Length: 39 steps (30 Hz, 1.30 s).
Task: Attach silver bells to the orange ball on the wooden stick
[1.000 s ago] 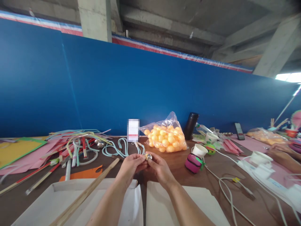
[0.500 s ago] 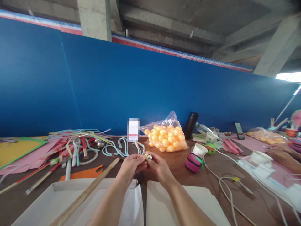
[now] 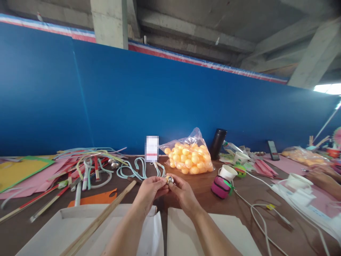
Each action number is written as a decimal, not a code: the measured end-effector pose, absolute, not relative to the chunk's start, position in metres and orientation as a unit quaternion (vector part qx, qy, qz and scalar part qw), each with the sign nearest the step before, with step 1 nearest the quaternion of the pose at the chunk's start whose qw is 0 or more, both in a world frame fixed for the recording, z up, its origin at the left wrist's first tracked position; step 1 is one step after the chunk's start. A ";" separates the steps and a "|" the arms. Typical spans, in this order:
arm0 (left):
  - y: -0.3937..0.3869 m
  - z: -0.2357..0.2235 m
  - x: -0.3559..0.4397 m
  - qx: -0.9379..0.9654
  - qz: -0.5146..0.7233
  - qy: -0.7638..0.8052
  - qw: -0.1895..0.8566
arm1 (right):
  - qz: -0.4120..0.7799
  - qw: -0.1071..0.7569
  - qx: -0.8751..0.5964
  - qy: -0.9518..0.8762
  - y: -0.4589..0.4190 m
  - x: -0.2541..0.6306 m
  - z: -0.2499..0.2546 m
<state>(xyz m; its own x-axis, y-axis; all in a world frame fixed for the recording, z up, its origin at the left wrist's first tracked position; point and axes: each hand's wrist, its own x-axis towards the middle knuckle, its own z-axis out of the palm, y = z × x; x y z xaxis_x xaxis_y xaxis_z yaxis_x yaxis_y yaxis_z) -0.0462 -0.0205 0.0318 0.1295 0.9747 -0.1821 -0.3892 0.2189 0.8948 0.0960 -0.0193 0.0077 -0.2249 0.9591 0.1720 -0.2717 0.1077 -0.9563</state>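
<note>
A small shiny silver ball (image 3: pixel 171 180), with a yellowish patch on its left side, sits between my fingertips in the middle of the view. My left hand (image 3: pixel 149 191) pinches it from the left, fingers closed. From the other side my right hand (image 3: pixel 184 195) grips the ball between thumb and fingers. Beyond my hands lie a looped light-blue cord (image 3: pixel 136 169) and a clear plastic bag of orange balls (image 3: pixel 190 158). Several similar silver balls (image 3: pixel 114 163) rest farther left. Whether the held ball has a slot or hole is too small to tell.
A wooden stick (image 3: pixel 106 211) crosses a white box (image 3: pixel 74 222) on the left. Nearby is a pile of sticks and tubes (image 3: pixel 87 167). A purple pouch (image 3: pixel 221 186), a paper cup (image 3: pixel 228 172) and white cables (image 3: pixel 255 209) lie right. Another person's hand (image 3: pixel 321 177) shows far right.
The view has shifted slightly, so everything sits a little lower and to the right. Both my hands keep hold of the silver ball, with hardly any movement of the fingers.
</note>
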 end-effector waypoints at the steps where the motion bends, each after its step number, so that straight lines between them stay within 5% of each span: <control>1: -0.021 0.031 -0.046 0.353 0.516 0.414 0.662 | 0.580 0.531 -0.329 -0.523 -0.019 0.096 0.008; 18: -0.017 0.026 -0.041 0.354 0.517 0.451 0.635 | 0.525 0.514 -0.349 -0.582 -0.020 0.102 0.012; 39: -0.020 0.024 -0.043 0.364 0.522 0.413 0.652 | 0.640 0.538 -0.285 -0.469 -0.019 0.097 0.011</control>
